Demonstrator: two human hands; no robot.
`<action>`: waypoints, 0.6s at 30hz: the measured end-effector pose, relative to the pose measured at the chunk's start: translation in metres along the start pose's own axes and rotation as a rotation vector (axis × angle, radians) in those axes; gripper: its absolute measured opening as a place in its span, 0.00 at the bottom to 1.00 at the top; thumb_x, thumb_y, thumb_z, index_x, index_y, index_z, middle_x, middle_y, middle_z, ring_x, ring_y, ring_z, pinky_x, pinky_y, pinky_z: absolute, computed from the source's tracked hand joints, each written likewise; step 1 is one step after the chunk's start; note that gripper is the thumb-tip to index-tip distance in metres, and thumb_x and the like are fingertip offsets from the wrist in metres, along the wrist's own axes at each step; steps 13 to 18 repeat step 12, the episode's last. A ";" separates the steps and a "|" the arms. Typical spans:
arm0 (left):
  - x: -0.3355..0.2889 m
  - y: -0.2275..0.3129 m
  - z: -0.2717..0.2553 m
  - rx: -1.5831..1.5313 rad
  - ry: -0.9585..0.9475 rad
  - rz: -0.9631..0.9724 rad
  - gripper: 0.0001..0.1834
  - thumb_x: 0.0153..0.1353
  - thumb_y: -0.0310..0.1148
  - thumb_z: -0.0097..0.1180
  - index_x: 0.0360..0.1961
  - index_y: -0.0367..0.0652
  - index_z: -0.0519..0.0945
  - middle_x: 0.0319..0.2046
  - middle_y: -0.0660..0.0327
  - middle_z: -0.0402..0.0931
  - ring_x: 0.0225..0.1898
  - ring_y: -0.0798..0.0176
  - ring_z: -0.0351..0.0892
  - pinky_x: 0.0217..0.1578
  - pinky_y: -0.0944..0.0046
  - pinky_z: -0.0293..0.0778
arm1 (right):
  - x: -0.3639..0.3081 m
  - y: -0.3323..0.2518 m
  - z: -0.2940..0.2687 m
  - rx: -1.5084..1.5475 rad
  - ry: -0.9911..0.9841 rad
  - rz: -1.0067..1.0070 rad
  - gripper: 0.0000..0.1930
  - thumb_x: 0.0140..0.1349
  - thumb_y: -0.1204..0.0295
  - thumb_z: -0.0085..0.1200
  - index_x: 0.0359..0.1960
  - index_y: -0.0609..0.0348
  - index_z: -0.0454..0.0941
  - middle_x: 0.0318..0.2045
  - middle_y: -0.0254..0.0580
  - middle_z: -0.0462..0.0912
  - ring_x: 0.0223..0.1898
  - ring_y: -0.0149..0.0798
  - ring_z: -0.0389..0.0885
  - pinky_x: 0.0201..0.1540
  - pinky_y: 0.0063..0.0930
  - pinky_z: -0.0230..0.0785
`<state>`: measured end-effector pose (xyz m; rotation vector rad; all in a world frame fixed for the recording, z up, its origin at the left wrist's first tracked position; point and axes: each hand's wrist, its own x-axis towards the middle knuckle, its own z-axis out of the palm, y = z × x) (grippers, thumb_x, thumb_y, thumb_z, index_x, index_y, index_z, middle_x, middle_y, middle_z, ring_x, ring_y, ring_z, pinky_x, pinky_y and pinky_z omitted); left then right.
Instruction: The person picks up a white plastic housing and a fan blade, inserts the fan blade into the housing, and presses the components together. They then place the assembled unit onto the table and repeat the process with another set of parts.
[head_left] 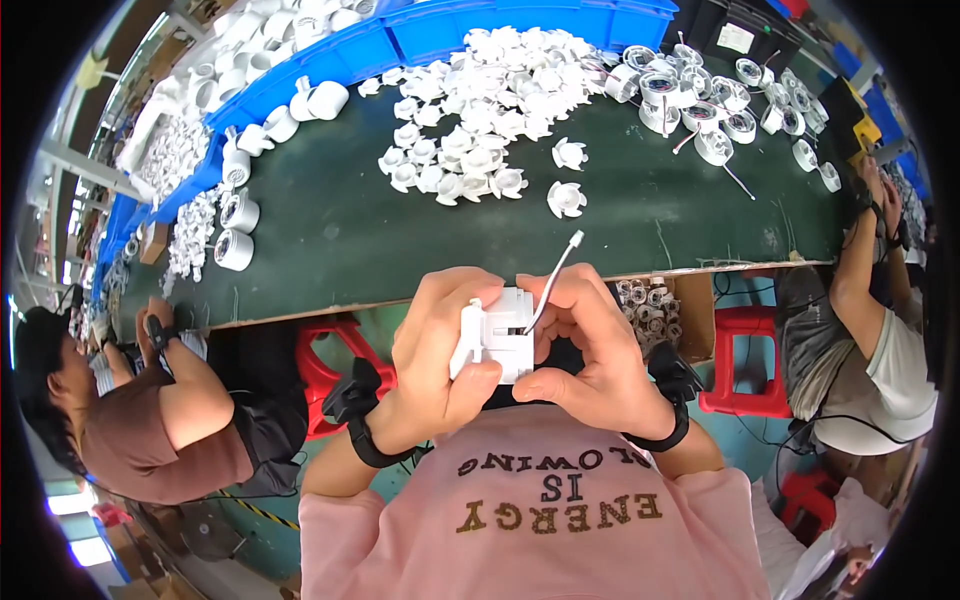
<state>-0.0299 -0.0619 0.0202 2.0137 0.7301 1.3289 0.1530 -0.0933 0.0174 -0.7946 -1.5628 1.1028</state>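
A white plastic housing point(507, 335) is held in front of my chest, just off the table's near edge. My left hand point(432, 350) grips its left side, thumb below and fingers above. On its other side, my right hand point(598, 350) has its thumb at the lower corner and its fingers curled against the part. A short grey-white cable point(552, 275) rises from the housing past my right fingers and ends in a small white connector point(576, 239). My fingers hide the housing's sides and whatever is inside it.
White petal-shaped plastic parts point(470, 150) lie heaped on the green table point(330, 235). Round clear-faced parts with wires point(700, 100) are at the right; white cylinders point(234, 249) line the left. Blue bins point(470, 30) stand behind. Co-workers sit on both sides, near red stools point(745, 375).
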 end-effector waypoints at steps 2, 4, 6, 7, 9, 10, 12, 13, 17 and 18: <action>0.000 -0.002 -0.005 0.032 -0.051 0.120 0.25 0.62 0.41 0.52 0.52 0.31 0.69 0.45 0.45 0.69 0.40 0.53 0.73 0.42 0.60 0.71 | 0.001 -0.002 0.003 -0.064 -0.004 -0.040 0.38 0.47 0.66 0.71 0.57 0.68 0.65 0.44 0.39 0.64 0.38 0.29 0.73 0.38 0.23 0.71; 0.007 0.005 -0.008 0.036 -0.049 0.080 0.27 0.58 0.40 0.57 0.53 0.31 0.68 0.46 0.45 0.67 0.43 0.52 0.71 0.43 0.59 0.70 | 0.005 -0.005 0.001 -0.111 0.003 -0.037 0.38 0.47 0.66 0.71 0.57 0.68 0.65 0.44 0.40 0.65 0.38 0.29 0.73 0.38 0.23 0.71; 0.013 0.019 -0.019 0.069 -0.110 -0.057 0.40 0.46 0.40 0.70 0.56 0.34 0.65 0.50 0.46 0.60 0.50 0.51 0.66 0.49 0.58 0.67 | 0.009 -0.018 0.006 -0.308 0.005 -0.035 0.37 0.47 0.67 0.71 0.58 0.66 0.65 0.45 0.44 0.65 0.37 0.32 0.74 0.37 0.23 0.71; 0.009 0.028 -0.023 0.008 -0.089 -0.290 0.44 0.42 0.41 0.73 0.57 0.34 0.62 0.49 0.48 0.60 0.53 0.52 0.64 0.51 0.59 0.66 | 0.017 -0.027 0.006 -0.473 -0.010 -0.082 0.37 0.47 0.68 0.71 0.58 0.64 0.64 0.45 0.46 0.65 0.37 0.35 0.75 0.38 0.25 0.72; 0.014 0.011 -0.024 -0.335 0.088 -0.588 0.42 0.46 0.39 0.72 0.56 0.35 0.59 0.48 0.55 0.65 0.51 0.62 0.67 0.52 0.61 0.66 | 0.041 -0.028 0.007 -0.438 -0.108 -0.044 0.38 0.50 0.67 0.69 0.61 0.61 0.61 0.50 0.50 0.65 0.39 0.42 0.76 0.42 0.29 0.74; 0.017 0.002 -0.033 -0.416 0.147 -0.607 0.34 0.53 0.34 0.66 0.55 0.36 0.59 0.48 0.57 0.68 0.50 0.65 0.69 0.52 0.62 0.66 | 0.057 -0.035 0.000 -0.441 -0.232 -0.059 0.39 0.51 0.66 0.68 0.63 0.60 0.59 0.52 0.50 0.64 0.41 0.44 0.76 0.44 0.31 0.74; 0.023 -0.012 -0.073 -0.612 0.223 -0.846 0.23 0.61 0.30 0.53 0.54 0.37 0.60 0.49 0.48 0.70 0.51 0.59 0.74 0.53 0.54 0.71 | 0.095 -0.054 -0.008 -0.494 -0.365 -0.130 0.41 0.52 0.65 0.67 0.65 0.59 0.56 0.55 0.50 0.62 0.43 0.46 0.76 0.46 0.33 0.75; 0.023 -0.012 -0.073 -0.612 0.223 -0.846 0.23 0.61 0.30 0.53 0.54 0.37 0.60 0.49 0.48 0.70 0.51 0.59 0.74 0.53 0.54 0.71 | 0.095 -0.054 -0.008 -0.494 -0.365 -0.130 0.41 0.52 0.65 0.67 0.65 0.59 0.56 0.55 0.50 0.62 0.43 0.46 0.76 0.46 0.33 0.75; 0.023 -0.012 -0.073 -0.612 0.223 -0.846 0.23 0.61 0.30 0.53 0.54 0.37 0.60 0.49 0.48 0.70 0.51 0.59 0.74 0.53 0.54 0.71 | 0.095 -0.054 -0.008 -0.494 -0.365 -0.130 0.41 0.52 0.65 0.67 0.65 0.59 0.56 0.55 0.50 0.62 0.43 0.46 0.76 0.46 0.33 0.75; 0.023 -0.012 -0.073 -0.612 0.223 -0.846 0.23 0.61 0.30 0.53 0.54 0.37 0.60 0.49 0.48 0.70 0.51 0.59 0.74 0.53 0.54 0.71 | 0.095 -0.054 -0.008 -0.494 -0.365 -0.130 0.41 0.52 0.65 0.67 0.65 0.59 0.56 0.55 0.50 0.62 0.43 0.46 0.76 0.46 0.33 0.75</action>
